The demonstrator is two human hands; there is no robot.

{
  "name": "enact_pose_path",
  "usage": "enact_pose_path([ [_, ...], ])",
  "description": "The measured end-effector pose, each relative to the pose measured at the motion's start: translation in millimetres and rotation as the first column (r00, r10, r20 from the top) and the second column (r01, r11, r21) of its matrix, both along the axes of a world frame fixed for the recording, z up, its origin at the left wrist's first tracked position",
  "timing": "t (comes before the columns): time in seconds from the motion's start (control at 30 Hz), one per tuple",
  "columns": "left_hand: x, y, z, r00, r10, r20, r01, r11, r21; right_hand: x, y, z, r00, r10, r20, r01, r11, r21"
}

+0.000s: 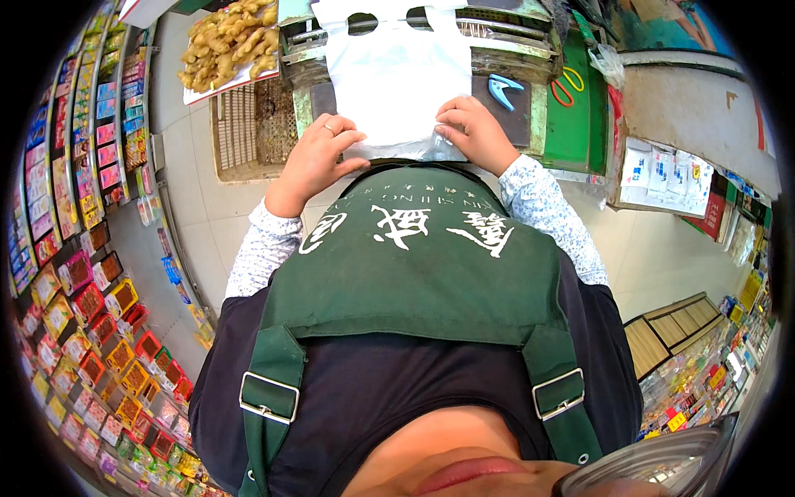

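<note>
A white plastic bag (402, 87) with two handle holes at its far end lies flat on the worn green-framed counter (537, 132) before me. My left hand (319, 157), with a ring on one finger, is at the bag's near left corner, its fingers curled around the edge and the thumb a little apart. At the near right corner, my right hand (476, 132) pinches the plastic between thumb and fingers. Clear, crinkled plastic (439, 150) shows along the near edge between both hands. What lies under the bag is hidden.
Blue-handled snips (503, 91) lie right of the bag, and scissors (566, 86) with orange and yellow handles lie on a green surface beyond. Ginger (228, 45) is piled at the far left above a brown plastic crate (248, 124). Packed snack shelves (108, 331) line the left.
</note>
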State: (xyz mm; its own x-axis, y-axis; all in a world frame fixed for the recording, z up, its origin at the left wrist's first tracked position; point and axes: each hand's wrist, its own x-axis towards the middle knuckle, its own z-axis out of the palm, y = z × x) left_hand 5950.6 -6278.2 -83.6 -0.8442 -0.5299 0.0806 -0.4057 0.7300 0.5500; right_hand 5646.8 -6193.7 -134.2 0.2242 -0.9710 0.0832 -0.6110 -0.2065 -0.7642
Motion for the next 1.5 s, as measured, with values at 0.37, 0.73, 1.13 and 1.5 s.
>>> enact_pose_path([
  [0.37, -9, -7, -11, 0.986, 0.137, -0.1, -0.141, 0.989, -0.034, -5, -4, 24, 1.0, 0.01, 0.025, -0.01, 1.0, 0.015],
  [0.73, -15, -19, 54, 0.96, 0.095, -0.265, -0.069, 0.992, 0.106, -27, -10, 27, 0.983, -0.122, 0.14, 0.15, 0.967, -0.208],
  [1.13, -62, -93, -13, 0.807, 0.514, -0.29, -0.502, 0.856, 0.121, -9, -38, 21, 0.665, -0.659, 0.353, 0.725, 0.683, -0.091],
  [1.5, -72, -122, -30, 0.857, 0.452, -0.248, -0.473, 0.881, -0.029, 74, -63, -2, 0.061, -0.736, 0.674, -0.254, 0.642, 0.724],
])
